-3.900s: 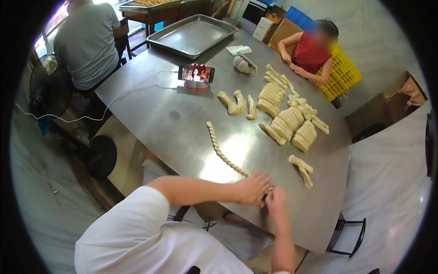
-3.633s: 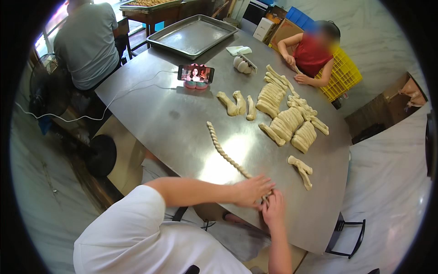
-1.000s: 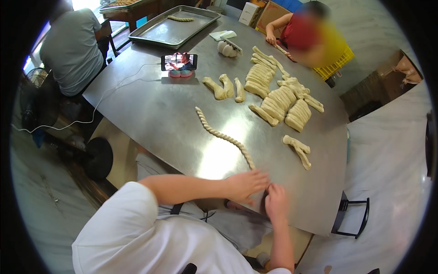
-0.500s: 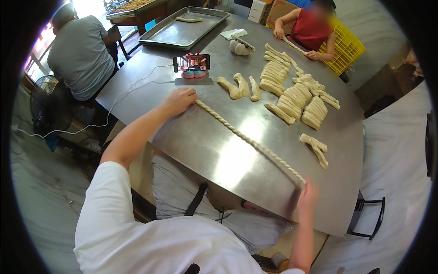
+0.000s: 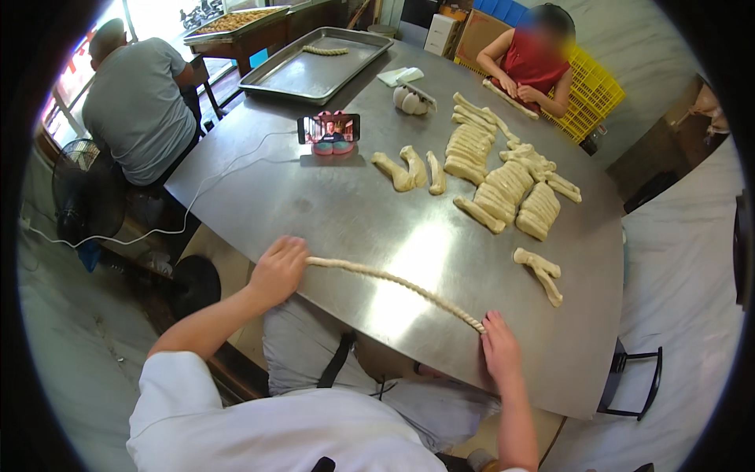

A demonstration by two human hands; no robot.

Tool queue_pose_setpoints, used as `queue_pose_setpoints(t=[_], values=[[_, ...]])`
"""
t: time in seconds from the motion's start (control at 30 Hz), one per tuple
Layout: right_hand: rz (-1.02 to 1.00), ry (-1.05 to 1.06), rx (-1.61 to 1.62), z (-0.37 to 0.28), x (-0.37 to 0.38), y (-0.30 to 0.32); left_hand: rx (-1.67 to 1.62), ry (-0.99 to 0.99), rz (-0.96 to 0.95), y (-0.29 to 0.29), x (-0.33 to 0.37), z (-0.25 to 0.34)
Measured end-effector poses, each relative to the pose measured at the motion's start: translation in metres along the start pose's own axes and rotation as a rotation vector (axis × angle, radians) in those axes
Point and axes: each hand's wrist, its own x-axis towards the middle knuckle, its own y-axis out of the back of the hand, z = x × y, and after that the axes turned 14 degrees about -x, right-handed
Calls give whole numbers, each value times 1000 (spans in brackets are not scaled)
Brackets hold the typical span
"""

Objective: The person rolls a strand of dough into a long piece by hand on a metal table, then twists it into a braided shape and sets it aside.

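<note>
A long twisted dough rope stretches across the near part of the metal table, bowing gently between my hands. Its left end disappears under my left hand, whose fingers are curled over it near the table's edge. At the other end, my right hand lies with its fingers stretched out, touching the rope's tip. Several pale dough strips are laid in rows on the right half of the table. Nearer my right hand is a separate pair of joined dough pieces.
A propped phone with a white cable stands beyond my left hand. At the back is a metal tray holding one dough twist. Across the table, a person in red handles a dough strip. Another person sits at left beside a fan.
Both hands have come closer to me, and the left has moved down and left. The dough rope came along, from a straight slant to a slight curve. The person in red brought their hands together.
</note>
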Motion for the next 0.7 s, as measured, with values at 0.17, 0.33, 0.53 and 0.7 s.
queue_pose_setpoints(t=[0.17, 0.33, 0.53, 0.7], values=[[-265, -208, 354, 3, 72, 36, -166, 30, 100, -7, 84, -37], [-546, 208, -94, -67, 20, 90, -6, 280, -491, 19, 100, 9], [-177, -274, -283, 9, 39, 98, -77, -140, -70, -26, 62, 58], [-633, 334, 131, -75, -22, 138, -777, 212, -271, -13, 46, 105]])
